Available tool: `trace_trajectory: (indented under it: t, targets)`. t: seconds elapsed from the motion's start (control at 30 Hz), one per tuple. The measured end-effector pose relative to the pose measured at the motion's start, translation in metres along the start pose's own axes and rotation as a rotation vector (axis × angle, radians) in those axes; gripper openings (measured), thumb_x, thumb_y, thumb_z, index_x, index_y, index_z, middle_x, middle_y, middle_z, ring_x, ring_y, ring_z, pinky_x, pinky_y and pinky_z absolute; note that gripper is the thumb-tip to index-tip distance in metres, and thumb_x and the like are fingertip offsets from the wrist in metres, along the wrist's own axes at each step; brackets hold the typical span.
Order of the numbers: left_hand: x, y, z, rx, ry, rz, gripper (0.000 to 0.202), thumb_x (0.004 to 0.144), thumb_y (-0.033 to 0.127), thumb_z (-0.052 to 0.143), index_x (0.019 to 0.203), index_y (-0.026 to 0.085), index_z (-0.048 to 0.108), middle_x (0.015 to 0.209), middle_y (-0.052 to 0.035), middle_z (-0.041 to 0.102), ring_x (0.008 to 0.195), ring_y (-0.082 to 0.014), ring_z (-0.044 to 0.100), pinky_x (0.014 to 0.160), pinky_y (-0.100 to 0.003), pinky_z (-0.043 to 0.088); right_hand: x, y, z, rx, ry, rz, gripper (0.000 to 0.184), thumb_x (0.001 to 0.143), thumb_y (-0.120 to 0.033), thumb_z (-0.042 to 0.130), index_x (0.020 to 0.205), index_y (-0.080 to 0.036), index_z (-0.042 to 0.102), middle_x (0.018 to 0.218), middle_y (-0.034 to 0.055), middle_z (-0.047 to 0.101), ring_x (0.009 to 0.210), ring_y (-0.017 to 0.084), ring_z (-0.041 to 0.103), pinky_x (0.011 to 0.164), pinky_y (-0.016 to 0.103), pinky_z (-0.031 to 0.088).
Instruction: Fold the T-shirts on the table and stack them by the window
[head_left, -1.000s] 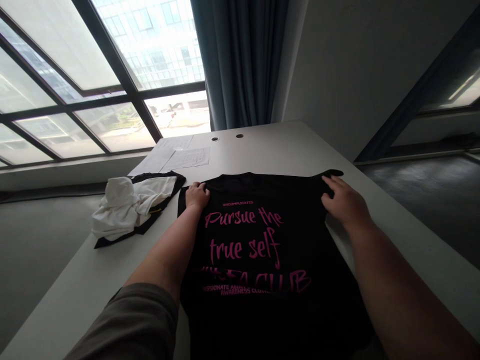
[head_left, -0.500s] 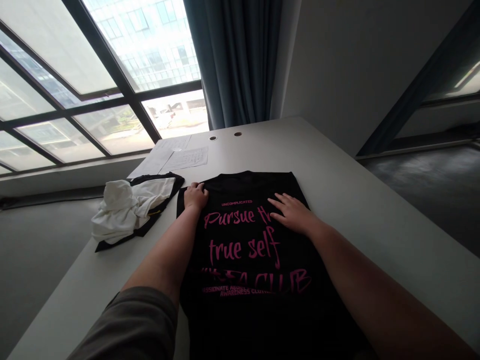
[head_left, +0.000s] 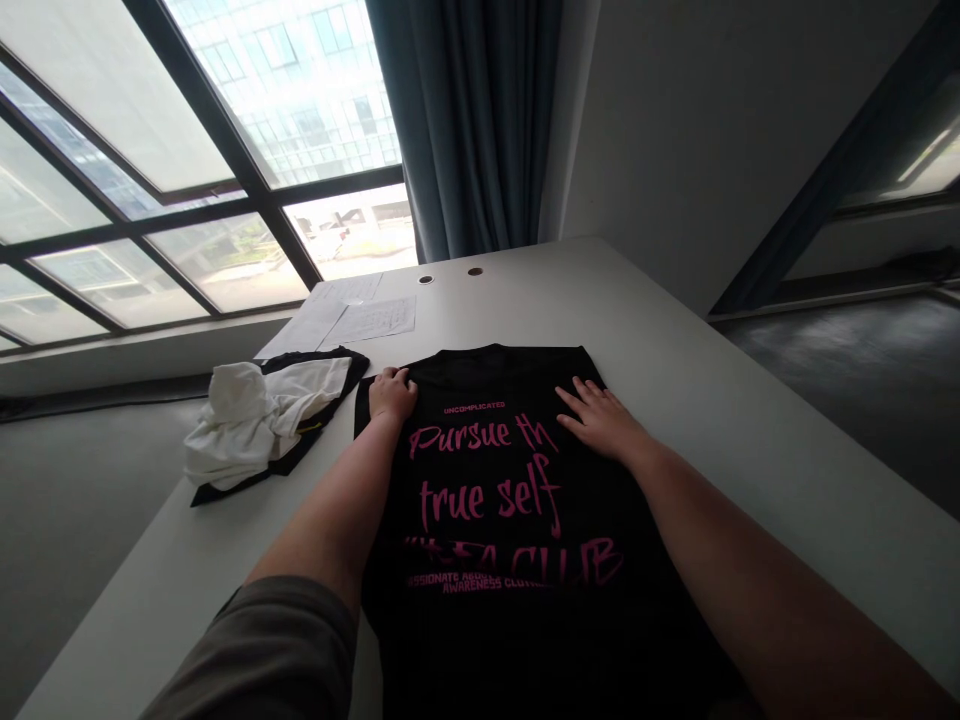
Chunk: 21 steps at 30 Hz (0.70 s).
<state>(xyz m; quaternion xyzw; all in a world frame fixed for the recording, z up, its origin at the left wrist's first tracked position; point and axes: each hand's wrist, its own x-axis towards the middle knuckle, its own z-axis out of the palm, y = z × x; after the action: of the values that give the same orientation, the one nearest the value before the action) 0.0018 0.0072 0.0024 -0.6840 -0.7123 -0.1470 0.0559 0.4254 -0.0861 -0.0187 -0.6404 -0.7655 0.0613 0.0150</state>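
Observation:
A black T-shirt (head_left: 480, 510) with pink lettering lies spread on the white table, its collar end away from me and a crease running through the lower print. My left hand (head_left: 393, 394) is at the shirt's far left shoulder, its fingers bent and closed on the cloth there. On the right side of the shirt, below the far right shoulder, my right hand (head_left: 602, 420) rests flat with its fingers spread. The shirt's near end runs out of view at the bottom, in dark shadow.
A white garment (head_left: 255, 415) lies crumpled on top of a dark cloth (head_left: 289, 462) at the table's left edge. Paper sheets (head_left: 373, 318) lie near the far left of the table (head_left: 540, 295). Beyond it are windows and a blue curtain (head_left: 480, 130).
My right hand has slid a little to the right across the shirt, uncovering more of the upper lettering. The left hand has stayed at the left shoulder.

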Motion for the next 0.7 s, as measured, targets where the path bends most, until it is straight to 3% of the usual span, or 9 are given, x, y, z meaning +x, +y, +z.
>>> trace_trajectory:
  t: [0.2,0.37,0.53,0.7]
  targets:
    - [0.001,-0.002,0.002,-0.003,0.001,0.002,0.045,0.097,0.036,0.051,0.136,0.022,0.069,0.136,-0.0118,0.064,0.121,-0.0324,0.058,0.104,-0.043,0.046,0.035,0.006,-0.012,-0.021,-0.045,0.208,0.075,0.102,-0.067,0.024,0.168,-0.03,0.023,0.175,0.0061,0.015,0.158,0.036,0.019,0.124,0.064,0.02]
    - [0.001,-0.003,0.002,0.006,0.0,0.005,0.046,0.097,0.036,0.05,0.136,0.022,0.069,0.135,-0.0114,0.064,0.12,-0.0322,0.059,0.103,-0.043,0.047,0.068,0.008,-0.016,0.003,-0.052,0.291,0.075,0.101,-0.07,0.016,0.167,-0.036,0.019,0.176,0.0035,0.007,0.157,0.041,0.017,0.117,0.079,0.015]
    - [0.002,-0.003,0.002,0.007,-0.007,0.005,0.046,0.097,0.036,0.05,0.137,0.022,0.068,0.137,-0.0119,0.063,0.122,-0.0328,0.058,0.105,-0.044,0.046,0.076,0.014,-0.011,0.011,0.005,0.27,0.073,0.101,-0.07,0.017,0.166,-0.039,0.022,0.176,0.0062,0.007,0.157,0.043,0.016,0.113,0.082,0.014]
    - [0.002,-0.002,0.001,0.004,-0.017,-0.003,0.046,0.097,0.036,0.05,0.137,0.023,0.068,0.138,-0.0121,0.062,0.123,-0.0331,0.057,0.106,-0.044,0.046,0.057,0.011,-0.015,-0.053,0.015,0.127,0.065,0.103,-0.067,0.023,0.163,-0.044,0.03,0.176,0.0019,0.009,0.159,0.042,0.006,0.115,0.082,0.012]
